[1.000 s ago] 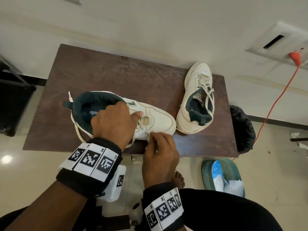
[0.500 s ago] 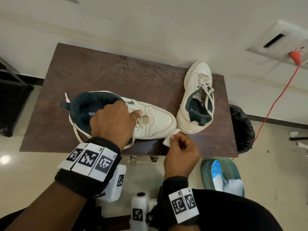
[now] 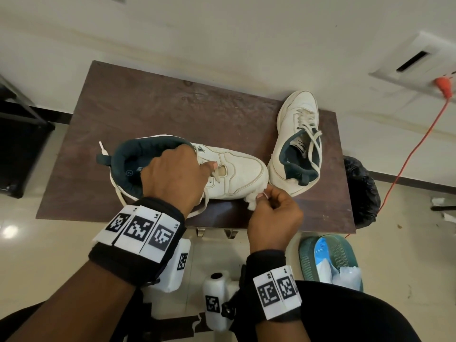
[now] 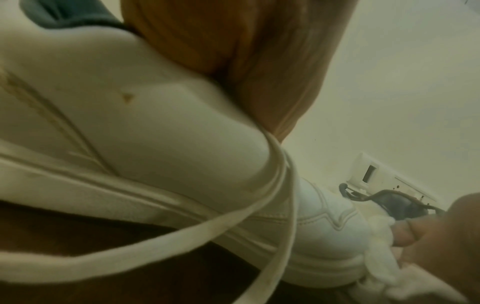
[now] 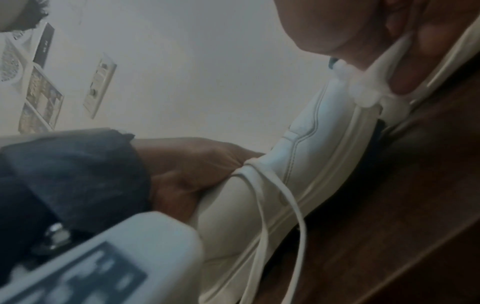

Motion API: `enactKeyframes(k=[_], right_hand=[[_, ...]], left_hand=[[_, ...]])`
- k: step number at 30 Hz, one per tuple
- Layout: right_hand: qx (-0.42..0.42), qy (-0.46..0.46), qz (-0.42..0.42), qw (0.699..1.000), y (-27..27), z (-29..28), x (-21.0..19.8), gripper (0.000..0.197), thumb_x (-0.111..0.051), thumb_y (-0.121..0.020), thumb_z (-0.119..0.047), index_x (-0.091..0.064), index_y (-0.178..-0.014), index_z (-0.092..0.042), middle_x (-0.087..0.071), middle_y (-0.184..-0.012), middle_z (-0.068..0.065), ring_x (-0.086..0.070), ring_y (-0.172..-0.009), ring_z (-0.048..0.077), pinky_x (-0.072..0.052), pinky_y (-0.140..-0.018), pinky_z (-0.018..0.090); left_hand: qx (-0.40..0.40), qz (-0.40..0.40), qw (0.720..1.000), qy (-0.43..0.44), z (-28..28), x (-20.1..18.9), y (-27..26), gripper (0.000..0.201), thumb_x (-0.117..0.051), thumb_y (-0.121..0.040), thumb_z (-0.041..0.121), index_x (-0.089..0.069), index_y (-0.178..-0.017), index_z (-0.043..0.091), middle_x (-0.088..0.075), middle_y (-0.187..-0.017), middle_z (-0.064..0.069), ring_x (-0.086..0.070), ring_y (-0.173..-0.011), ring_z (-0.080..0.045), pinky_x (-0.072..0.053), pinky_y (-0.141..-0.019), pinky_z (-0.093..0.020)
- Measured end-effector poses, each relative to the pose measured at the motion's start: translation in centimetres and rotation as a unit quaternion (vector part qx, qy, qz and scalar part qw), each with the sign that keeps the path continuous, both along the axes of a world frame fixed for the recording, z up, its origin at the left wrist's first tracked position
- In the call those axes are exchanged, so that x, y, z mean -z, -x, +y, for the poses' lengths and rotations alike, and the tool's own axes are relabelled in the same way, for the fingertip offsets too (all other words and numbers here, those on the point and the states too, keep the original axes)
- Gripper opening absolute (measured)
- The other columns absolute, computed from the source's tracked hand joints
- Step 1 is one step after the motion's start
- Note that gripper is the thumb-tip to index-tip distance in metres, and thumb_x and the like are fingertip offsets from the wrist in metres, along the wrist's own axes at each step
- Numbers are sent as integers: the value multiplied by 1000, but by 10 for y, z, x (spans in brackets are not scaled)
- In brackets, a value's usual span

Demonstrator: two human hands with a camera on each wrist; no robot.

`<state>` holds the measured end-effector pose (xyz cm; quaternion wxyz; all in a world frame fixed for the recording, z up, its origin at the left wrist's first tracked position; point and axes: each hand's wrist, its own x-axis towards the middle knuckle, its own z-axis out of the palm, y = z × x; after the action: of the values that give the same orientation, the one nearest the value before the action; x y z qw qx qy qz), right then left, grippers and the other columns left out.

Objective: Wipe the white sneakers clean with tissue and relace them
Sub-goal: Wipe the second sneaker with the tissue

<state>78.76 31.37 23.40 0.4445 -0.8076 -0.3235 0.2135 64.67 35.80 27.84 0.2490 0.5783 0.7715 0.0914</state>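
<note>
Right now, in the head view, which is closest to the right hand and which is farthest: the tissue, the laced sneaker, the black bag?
1. Tissue, pinched in the right hand.
2. Laced sneaker, just beyond it.
3. Black bag, off the table's right edge.

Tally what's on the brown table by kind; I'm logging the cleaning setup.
Sneakers: 2, one gripped by the left hand, one lying apart to its right.
Tissue wads: 1, pinched by the right hand at the held sneaker's toe.
Total: 3 on the table.
</note>
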Motion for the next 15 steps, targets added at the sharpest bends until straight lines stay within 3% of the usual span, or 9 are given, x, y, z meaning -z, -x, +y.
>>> enactKeyframes(k=[4, 7, 11, 15], right_hand=[[11, -4, -11, 1000, -14, 11, -4, 19, -67, -82, -1, -74, -99, -5, -72, -93, 7, -67, -89, 19, -54, -89, 40], [-44, -1, -79, 996, -7, 13, -12, 19, -64, -84, -1, -73, -99, -8, -71, -97, 5, -65, -90, 15, -53, -90, 35], [-136, -23, -195, 971, 13, -5, -20, 19, -64, -82, 1, -74, -96, -8, -71, -97, 5, -64, -87, 16, -50, -81, 25], [-251, -12, -229, 941, 40, -16, -14, 22, -64, -80, 4, -74, -95, -9, -70, -92, 4, -64, -79, 14, -42, -71, 16]], left_hand=[[10, 21, 1000, 7, -3, -1, 4, 45, -53, -88, 60, -42, -77, 18, -43, -77, -2, -42, -74, -23, -31, -66, -36], [11, 18, 1000, 6, -5, 1, 6, 45, -51, -89, 61, -43, -77, 18, -45, -79, -3, -53, -81, -29, -33, -67, -36], [8, -3, 1000, -2, -5, 2, 3, 44, -49, -90, 59, -44, -82, 16, -60, -92, -12, -59, -93, -35, -34, -69, -37], [1, -30, 1000, -6, -8, 3, 0, 43, -48, -92, 56, -44, -81, 15, -63, -99, -15, -59, -94, -38, -35, -69, -38]])
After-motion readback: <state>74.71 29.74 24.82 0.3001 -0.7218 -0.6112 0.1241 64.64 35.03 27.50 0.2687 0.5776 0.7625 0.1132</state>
